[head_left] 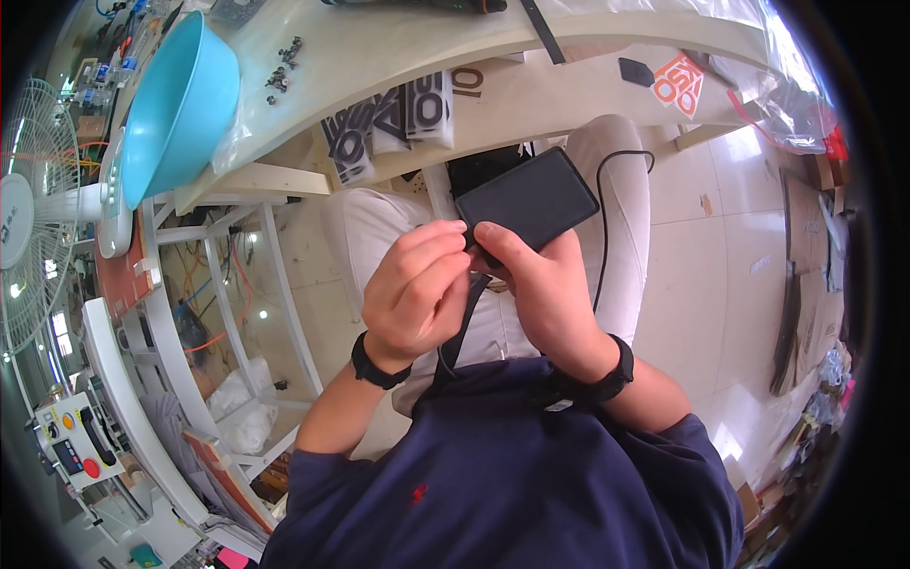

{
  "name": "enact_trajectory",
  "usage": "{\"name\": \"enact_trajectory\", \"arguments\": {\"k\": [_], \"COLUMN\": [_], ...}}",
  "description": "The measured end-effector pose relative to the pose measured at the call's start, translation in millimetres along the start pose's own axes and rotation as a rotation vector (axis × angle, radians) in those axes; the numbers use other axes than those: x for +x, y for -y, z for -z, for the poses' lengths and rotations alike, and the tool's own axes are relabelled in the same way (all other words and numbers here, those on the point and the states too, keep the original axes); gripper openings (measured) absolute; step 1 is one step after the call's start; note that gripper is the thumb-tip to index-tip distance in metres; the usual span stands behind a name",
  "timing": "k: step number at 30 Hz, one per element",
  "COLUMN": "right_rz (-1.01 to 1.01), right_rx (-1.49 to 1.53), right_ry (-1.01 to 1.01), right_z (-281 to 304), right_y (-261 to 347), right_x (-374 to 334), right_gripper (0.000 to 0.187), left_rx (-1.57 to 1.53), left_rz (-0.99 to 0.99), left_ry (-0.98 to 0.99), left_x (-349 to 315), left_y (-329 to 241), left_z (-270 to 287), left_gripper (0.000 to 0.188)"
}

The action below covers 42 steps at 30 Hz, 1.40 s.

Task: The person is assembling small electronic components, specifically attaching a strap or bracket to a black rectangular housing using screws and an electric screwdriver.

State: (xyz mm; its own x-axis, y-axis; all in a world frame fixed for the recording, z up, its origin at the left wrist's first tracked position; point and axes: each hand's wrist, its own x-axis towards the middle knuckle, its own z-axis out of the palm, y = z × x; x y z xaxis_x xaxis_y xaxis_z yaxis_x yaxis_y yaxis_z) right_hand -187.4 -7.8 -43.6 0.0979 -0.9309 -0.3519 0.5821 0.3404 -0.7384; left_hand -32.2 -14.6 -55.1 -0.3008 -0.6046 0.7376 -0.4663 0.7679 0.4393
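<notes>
A flat black rectangular device (531, 201) with rounded corners and a dark, glossy face is held above my lap. My right hand (550, 299) grips its near edge, thumb on top and fingers underneath. Beside the device's near left corner, the fingertips of my left hand (417, 289) are pinched together, close to my right thumb. Whatever lies between those fingertips is hidden or too small to make out. A thin black cable (600, 218) loops over my right thigh; where its lower end goes is hidden.
The pale workbench (379, 71) ahead carries a blue basin (185, 104) and several small dark screws (282, 76). Printed packets (389, 128) and an orange-and-white sticker (678, 83) lie on the shelf below. A white fan (24, 218) and metal frame (284, 294) stand left; cardboard (796, 284) lies right.
</notes>
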Motion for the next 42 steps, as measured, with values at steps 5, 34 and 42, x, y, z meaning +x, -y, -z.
{"name": "enact_trajectory", "arguments": {"k": [5, 34, 42], "right_rz": [-0.136, 0.638, 0.453], "right_rx": [0.104, -1.052, -0.854], "right_ry": [0.093, 0.29, 0.266], "right_z": [4, 16, 13], "right_y": [13, 18, 20], "right_x": [0, -11, -15], "right_gripper": [0.017, 0.015, 0.01], "left_rx": [-0.05, -0.938, -0.769], "left_rz": [0.241, 1.191, 0.929], "left_ry": [-0.021, 0.204, 0.128], "left_x": [4, 17, 6], "left_y": [-8, -18, -25], "left_z": [5, 47, 34], "left_gripper": [0.031, 0.017, 0.02]}}
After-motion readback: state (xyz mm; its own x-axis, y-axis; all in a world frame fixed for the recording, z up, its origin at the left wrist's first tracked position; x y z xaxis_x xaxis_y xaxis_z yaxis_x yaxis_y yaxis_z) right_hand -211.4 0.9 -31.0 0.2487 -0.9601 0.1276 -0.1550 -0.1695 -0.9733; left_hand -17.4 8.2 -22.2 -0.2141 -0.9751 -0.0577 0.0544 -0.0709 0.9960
